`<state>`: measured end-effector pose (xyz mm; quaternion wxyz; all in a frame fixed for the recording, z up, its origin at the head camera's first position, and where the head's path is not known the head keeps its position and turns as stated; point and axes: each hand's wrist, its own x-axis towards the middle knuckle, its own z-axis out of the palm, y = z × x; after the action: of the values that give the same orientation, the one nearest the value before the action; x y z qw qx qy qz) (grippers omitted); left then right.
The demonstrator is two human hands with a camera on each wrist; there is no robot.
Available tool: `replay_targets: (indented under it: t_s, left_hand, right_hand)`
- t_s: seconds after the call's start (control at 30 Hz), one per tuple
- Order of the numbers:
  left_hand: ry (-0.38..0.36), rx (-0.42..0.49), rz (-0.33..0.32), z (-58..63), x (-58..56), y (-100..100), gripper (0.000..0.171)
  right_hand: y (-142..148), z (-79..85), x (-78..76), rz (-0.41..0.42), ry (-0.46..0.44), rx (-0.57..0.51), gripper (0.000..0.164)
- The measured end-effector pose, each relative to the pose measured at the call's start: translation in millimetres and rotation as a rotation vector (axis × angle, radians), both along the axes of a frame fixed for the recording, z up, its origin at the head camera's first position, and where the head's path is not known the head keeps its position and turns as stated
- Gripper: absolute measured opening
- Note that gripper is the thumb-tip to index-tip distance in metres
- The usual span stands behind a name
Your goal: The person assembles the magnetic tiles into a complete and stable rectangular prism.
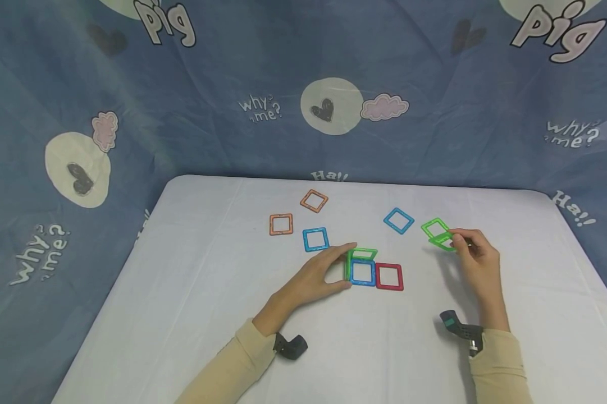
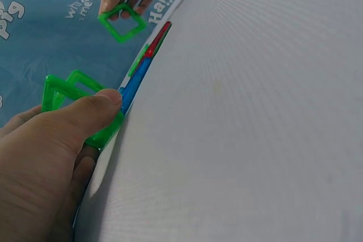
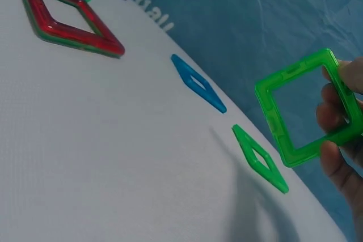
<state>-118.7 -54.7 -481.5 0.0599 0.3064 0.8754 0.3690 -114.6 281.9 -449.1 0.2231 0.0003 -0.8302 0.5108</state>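
My left hand (image 1: 310, 280) holds a green square magnetic tile (image 2: 103, 136) by its edges, thumb at the near corner and fingers at the far one. This tile stands upright along the left side of a flat blue tile (image 1: 363, 284). A second green tile (image 1: 366, 249) is raised along the blue tile's back edge. To the right lies a red tile (image 1: 389, 288), with a green edge showing beneath it in the right wrist view. Above the table at the right, my right hand (image 1: 480, 261) pinches another green tile (image 3: 274, 120) between thumb and fingers.
Close behind the right hand, one green tile (image 3: 244, 142) lies flat. A blue tile (image 1: 391, 214) is left of it. Another blue tile (image 1: 315, 248) and two orange tiles, one (image 1: 281, 233) nearer and one (image 1: 307, 196) farther back, lie behind the left hand. Patterned blue cloth surrounds the white table (image 1: 207, 235).
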Motion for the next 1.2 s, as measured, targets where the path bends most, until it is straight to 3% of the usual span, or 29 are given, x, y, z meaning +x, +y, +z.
replay_targets:
  t_s: [0.23, 0.87, 1.2]
  left_hand:
    - [0.007, 0.001, -0.001, 0.0, 0.0, -1, 0.080]
    - [-0.002, -0.002, 0.000, 2.3, 0.0, 1, 0.080]
    - [0.017, 0.027, -0.014, 1.0, -0.3, 0, 0.081]
  right_hand:
    - [-9, 5.9, 2.8, 0.036, -0.007, -0.004, 0.018]
    - [-15, -15.0, -4.4, 0.148, -0.014, 0.117, 0.018]
    - [-34, -3.0, 0.5, 0.219, -0.062, 0.120, 0.018]
